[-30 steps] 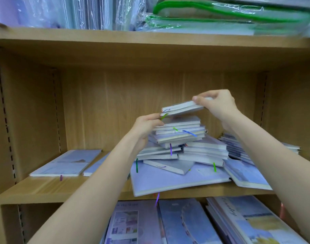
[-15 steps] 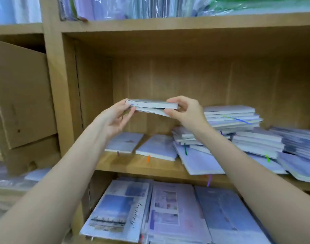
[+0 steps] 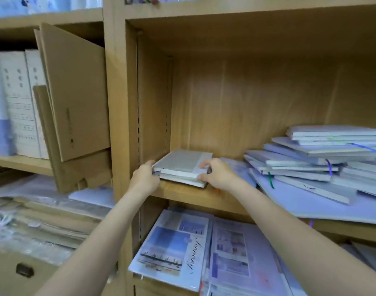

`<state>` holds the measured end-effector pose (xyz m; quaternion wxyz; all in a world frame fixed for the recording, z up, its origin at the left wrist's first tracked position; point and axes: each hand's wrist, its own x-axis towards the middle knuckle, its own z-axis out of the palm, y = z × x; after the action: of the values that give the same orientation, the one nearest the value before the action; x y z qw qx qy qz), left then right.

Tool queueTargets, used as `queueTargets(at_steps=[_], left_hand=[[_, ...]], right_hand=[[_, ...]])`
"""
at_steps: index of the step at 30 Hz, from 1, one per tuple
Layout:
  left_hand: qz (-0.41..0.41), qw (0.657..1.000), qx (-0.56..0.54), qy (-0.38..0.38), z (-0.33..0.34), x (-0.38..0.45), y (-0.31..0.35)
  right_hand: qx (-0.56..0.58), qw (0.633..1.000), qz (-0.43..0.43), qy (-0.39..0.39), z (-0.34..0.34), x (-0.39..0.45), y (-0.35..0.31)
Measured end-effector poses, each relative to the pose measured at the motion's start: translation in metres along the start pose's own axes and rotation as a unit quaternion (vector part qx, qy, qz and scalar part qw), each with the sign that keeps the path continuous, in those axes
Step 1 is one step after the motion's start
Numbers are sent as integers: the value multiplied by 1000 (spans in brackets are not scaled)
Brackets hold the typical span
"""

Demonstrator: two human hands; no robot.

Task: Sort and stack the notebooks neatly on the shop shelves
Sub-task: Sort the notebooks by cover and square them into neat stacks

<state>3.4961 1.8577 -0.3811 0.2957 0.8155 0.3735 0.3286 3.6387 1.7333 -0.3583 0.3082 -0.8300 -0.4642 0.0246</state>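
Note:
A grey notebook [image 3: 180,163] lies on top of a small stack at the left end of the wooden shelf [image 3: 182,195], close to the side wall. My left hand [image 3: 145,177] grips the stack's left edge. My right hand [image 3: 217,175] holds its right end, fingers curled over the top cover. To the right sprawls a messy pile of pale notebooks [image 3: 315,159] with coloured ribbon markers, resting on a large lilac notebook [image 3: 306,201] that juts over the shelf's front edge.
Large flat albums [image 3: 174,248] in plastic sleeves lie on the shelf below. In the left bay, leaning cardboard sheets [image 3: 76,92] and white binders [image 3: 20,103] stand upright. Wrapped goods [image 3: 33,231] fill the lower left.
Both hands carried the two notebooks from mid-air down and left onto the notebook at the shelf's left end. The view swung left and moved closer.

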Motion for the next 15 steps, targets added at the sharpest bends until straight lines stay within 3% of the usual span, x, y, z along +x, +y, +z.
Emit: queueTargets(at_steps=[4, 9, 12, 15], left_hand=[[25, 993, -93, -61, -4, -4, -14], [71, 992, -63, -84, -7, 4, -16], [94, 989, -46, -105, 0, 1, -3], [133, 983, -17, -124, 17, -6, 11]], right_hand=[[-6, 1000, 19, 21, 4, 7, 8], [161, 985, 50, 37, 2, 2, 5], [28, 992, 4, 126, -25, -10, -9], [-100, 981, -13, 164, -53, -26, -16]])
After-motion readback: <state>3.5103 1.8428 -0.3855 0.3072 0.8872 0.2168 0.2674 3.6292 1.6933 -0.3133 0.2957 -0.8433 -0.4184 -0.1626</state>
